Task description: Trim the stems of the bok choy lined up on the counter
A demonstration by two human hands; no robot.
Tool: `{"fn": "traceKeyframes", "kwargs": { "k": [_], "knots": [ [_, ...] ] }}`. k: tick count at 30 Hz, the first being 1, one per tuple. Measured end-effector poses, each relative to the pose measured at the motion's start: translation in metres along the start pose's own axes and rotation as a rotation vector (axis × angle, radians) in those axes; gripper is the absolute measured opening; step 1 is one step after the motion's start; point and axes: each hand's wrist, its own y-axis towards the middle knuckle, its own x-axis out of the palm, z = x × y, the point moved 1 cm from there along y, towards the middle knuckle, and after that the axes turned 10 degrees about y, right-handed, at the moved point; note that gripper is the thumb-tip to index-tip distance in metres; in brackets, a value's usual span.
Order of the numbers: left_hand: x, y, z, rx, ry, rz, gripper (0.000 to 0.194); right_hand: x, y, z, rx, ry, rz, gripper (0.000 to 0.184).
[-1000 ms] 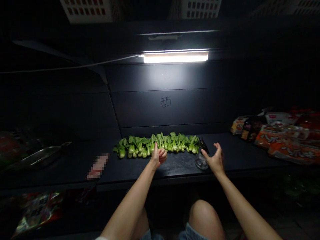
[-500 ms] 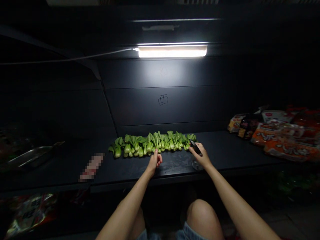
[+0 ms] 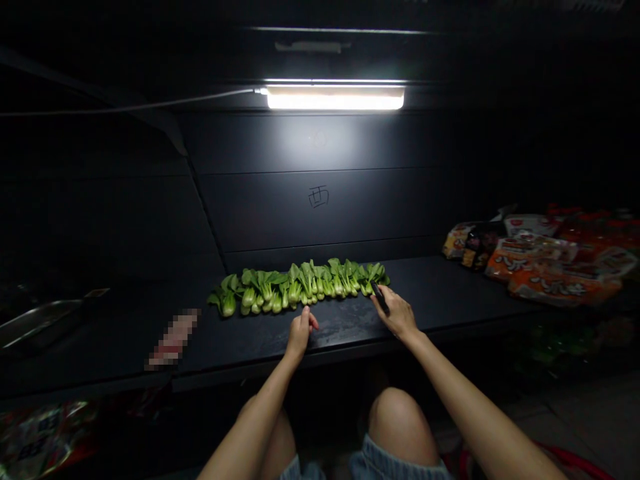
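Observation:
A long row of green bok choy lies side by side on the dark shelf, pale stem ends toward me and leaves to the back. My left hand is just in front of the middle of the row, thumb up and fingers curled in, with nothing visible in it. At the right end, my right hand grips a slim black object that looks like a handle. Its lower part is hidden by the hand, so its kind does not show. The fingertips are close to the last bok choy.
Wet smears mark the shelf before the row. Orange food packets are piled at right. A metal tray and a blurred-out flat item lie left. A lit lamp hangs above, its white cable running left.
The view has shifted slightly, moving the scene left. My left hand has drawn a little toward me. A clear round thing seen below my right hand before no longer shows.

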Motion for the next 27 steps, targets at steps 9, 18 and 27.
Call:
{"fn": "traceKeyframes", "kwargs": {
  "k": [9, 18, 27],
  "knots": [
    [-0.016, -0.001, -0.019, -0.014, 0.049, 0.087, 0.064, -0.017, -0.007, -0.010, 0.163, -0.219, -0.191, 0.035],
    [-0.019, 0.003, -0.026, -0.014, -0.028, 0.006, 0.065, -0.019, -0.007, -0.010, 0.210, -0.298, -0.289, 0.032],
    [-0.013, 0.009, -0.031, -0.045, 0.084, -0.016, 0.059, -0.022, -0.003, -0.004, 0.230, -0.339, -0.335, 0.033]
  ]
}}
